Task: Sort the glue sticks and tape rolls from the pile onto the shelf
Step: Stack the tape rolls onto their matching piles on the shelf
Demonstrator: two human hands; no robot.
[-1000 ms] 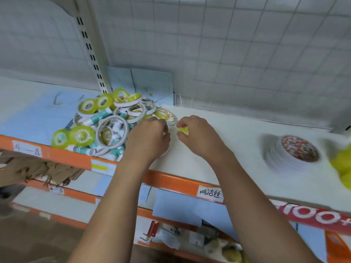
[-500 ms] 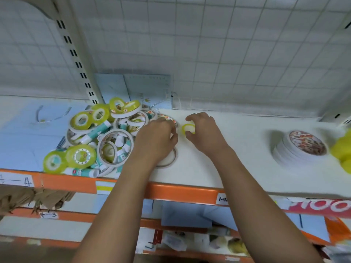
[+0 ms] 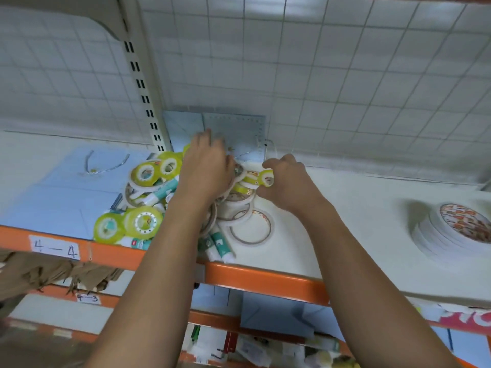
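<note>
1. At the left of the shelf (image 3: 345,221), a blue sheet (image 3: 53,192) lies under the near-left part of the pile (image 3: 140,192). Two green tape rolls (image 3: 142,221) sit right at the shelf's near edge. They look easy to knock off, so any raking through the pile should pull away from that edge.
2. The glue sticks (image 3: 219,244) lie mixed under and between the rolls, and some point toward the near edge. They would likely roll once freed, so each is best lifted out rather than dragged.
3. The left hand (image 3: 206,170) lies palm-down over the far middle of the pile, with its fingers reaching toward the back wall. The fingers are hidden behind the hand, so it cannot be told whether they grip anything. Its best use now seems to be steadying the heap while the other hand draws a piece out.
4. A thin white tape ring (image 3: 251,229) lies flat just right of the pile, near the right wrist. The forearm should probably clear it when it swings.
5. The right hand (image 3: 289,185) pinches a small tape roll (image 3: 266,177) between thumb and curled fingers at the pile's far right edge. The roll touches other rolls, so a straight lift before moving sideways should keep neighbours from trailing along.
6. Well apart at the far right stands a stack of tape rolls (image 3: 451,235). That is a sensible place for rolls of its kind, but this small roll looks different and likely wants its own spot.
</note>
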